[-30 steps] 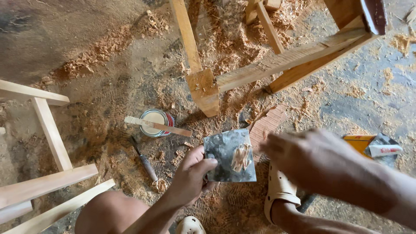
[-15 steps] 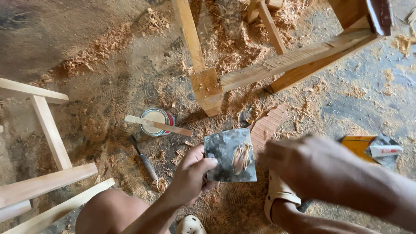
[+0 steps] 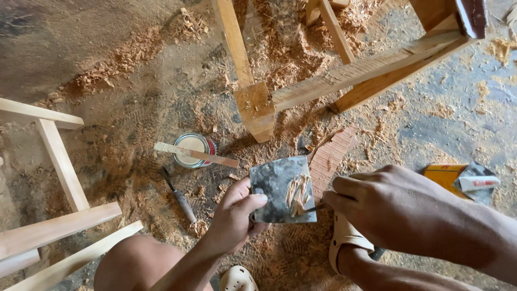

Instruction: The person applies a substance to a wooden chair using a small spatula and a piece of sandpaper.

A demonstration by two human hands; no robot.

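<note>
The left hand (image 3: 234, 221) still pinches the metal plate (image 3: 280, 188) at frame centre. The right hand (image 3: 393, 207) has slid closer — closed on a thin tool (image 3: 315, 207) working the tan paste (image 3: 297, 193).

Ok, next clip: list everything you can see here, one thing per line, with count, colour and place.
metal plate: one, grey, centre, with a tan smear of paste on it
small tool: one, thin and dark, tip at the paste
open can: one, pale contents, on the floor left of centre
wooden stick: one, pale, lying across the can
chisel-like tool: one, dark, on the floor below the can
wooden frame: one, light wood, top
wooden frame pieces: pale, left edge
orange box: one, right, with a tube on grey wrapping beside it
sawdust: tan, across the floor
sandals: two, cream, bottom
left hand: grip on the plate's edge
right hand: grip on the small tool
</note>
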